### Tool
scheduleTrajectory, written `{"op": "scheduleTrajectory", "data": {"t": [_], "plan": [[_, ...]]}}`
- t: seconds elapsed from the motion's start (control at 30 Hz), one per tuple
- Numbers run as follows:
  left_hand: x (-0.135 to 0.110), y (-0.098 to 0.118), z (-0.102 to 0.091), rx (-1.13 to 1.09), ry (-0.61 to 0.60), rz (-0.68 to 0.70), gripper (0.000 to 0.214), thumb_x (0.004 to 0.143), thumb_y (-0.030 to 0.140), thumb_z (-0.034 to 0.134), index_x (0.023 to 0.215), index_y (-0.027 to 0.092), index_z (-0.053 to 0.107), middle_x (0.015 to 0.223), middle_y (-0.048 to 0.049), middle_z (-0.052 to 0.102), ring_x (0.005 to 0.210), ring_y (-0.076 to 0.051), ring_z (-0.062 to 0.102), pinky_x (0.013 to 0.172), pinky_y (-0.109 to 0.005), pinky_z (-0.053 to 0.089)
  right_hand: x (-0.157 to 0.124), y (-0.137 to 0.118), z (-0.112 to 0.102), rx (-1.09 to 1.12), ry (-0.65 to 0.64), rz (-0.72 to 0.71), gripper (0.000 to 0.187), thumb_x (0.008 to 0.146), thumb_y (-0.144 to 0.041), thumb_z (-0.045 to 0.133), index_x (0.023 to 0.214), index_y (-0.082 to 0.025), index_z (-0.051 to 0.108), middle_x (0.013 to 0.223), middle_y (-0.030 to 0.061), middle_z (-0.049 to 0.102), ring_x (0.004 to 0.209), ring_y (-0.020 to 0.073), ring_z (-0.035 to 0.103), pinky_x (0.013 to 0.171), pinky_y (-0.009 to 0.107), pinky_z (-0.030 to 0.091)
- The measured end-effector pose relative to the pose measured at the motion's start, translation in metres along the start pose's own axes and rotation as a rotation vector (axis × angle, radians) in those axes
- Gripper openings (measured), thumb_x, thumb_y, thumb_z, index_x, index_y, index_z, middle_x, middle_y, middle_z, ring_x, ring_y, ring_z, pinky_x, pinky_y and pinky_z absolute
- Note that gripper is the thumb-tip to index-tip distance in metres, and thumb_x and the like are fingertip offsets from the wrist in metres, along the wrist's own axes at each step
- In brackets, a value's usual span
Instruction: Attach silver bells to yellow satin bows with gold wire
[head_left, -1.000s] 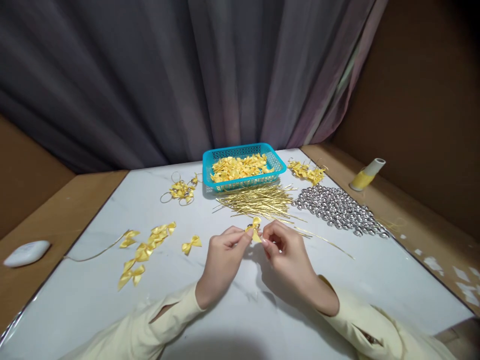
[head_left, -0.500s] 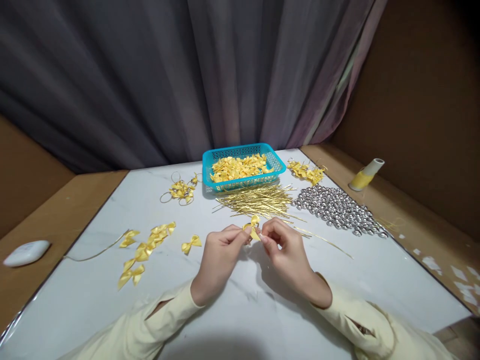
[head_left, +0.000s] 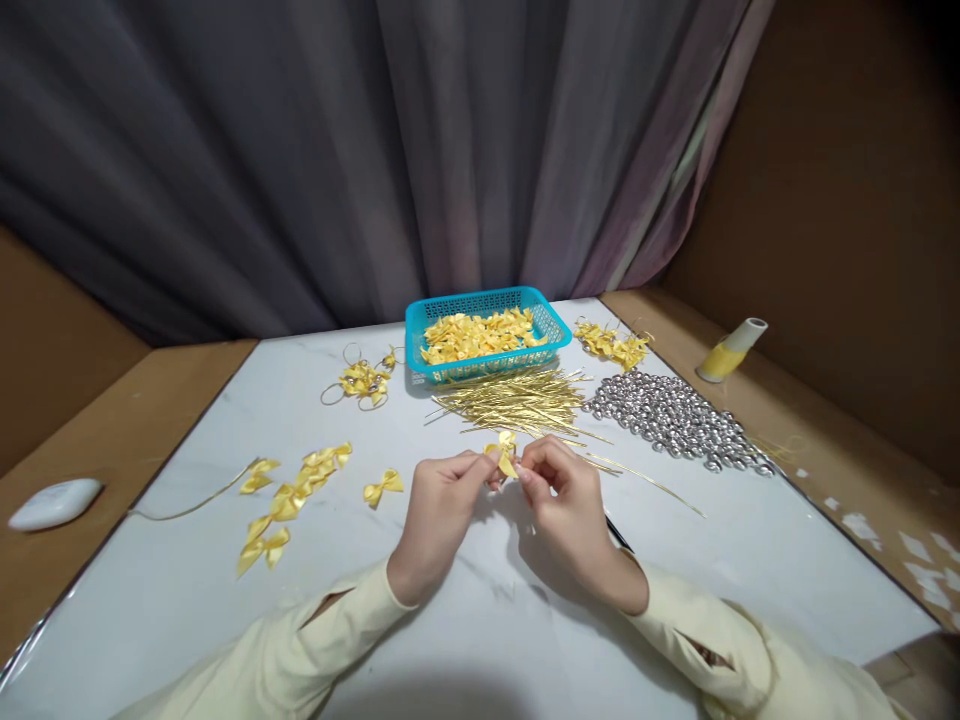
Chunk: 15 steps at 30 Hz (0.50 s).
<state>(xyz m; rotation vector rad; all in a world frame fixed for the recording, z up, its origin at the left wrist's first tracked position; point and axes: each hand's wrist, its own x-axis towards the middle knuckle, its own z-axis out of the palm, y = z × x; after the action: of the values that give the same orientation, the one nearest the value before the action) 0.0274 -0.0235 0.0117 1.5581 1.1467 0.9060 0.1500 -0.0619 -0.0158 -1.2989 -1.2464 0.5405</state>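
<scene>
Between my two hands, above the white table, is a yellow ribbon bow (head_left: 507,455). My left hand (head_left: 444,508) pinches it from the left with thumb and fingers. From the right, my right hand (head_left: 564,500) is closed on the bow's lower edge. The fingers hide part of the bow, and I cannot make out whether a wire or bell is also in them. Just left of my left hand lies a loose yellow bow (head_left: 383,488). Beyond my fingertips is a pile of gold wire ties (head_left: 517,403).
A blue basket (head_left: 415,340) of bows stands at the back. Silver bells (head_left: 675,418) are heaped at right. Bows with wire loops (head_left: 363,380) and more bows (head_left: 287,502) lie at left. A dark pen-like object (head_left: 619,532) shows behind my right wrist.
My right wrist has shifted slightly left, uncovering the dark pen-like object. The bow has turned a little between my fingers. Both hands keep their grip.
</scene>
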Motion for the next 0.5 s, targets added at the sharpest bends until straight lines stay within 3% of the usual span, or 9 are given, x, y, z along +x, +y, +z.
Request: {"op": "scheduleTrajectory", "data": {"t": [0.4, 0.5], "plan": [[-0.0018, 0.0004, -0.0003, 0.139, -0.010, 0.254, 0.036, 0.079, 0.025, 0.053, 0.045, 0.016, 0.044, 0.053, 0.0005, 0.043, 0.054, -0.012, 0.040, 0.051, -0.024, 0.032, -0.0004, -0.0038, -0.0032, -0.004, -0.008, -0.023, 0.018, 0.075, -0.011, 0.047, 0.058, -0.018, 0.045, 0.061, -0.0002, 0.048, 0.058, 0.0127, 0.045, 0.055, 0.025, 0.034], [-0.0028, -0.0002, -0.0001, 0.175, -0.008, 0.318, 0.034, 0.079, 0.022, 0.053, 0.046, 0.015, 0.047, 0.053, 0.0000, 0.045, 0.054, -0.012, 0.042, 0.050, -0.024, 0.032, -0.0015, -0.0038, -0.0011, -0.011, 0.006, -0.016, 0.018, 0.074, -0.010, 0.047, 0.058, -0.018, 0.045, 0.061, -0.0003, 0.049, 0.058, 0.0127, 0.045, 0.055, 0.025, 0.034]]}}
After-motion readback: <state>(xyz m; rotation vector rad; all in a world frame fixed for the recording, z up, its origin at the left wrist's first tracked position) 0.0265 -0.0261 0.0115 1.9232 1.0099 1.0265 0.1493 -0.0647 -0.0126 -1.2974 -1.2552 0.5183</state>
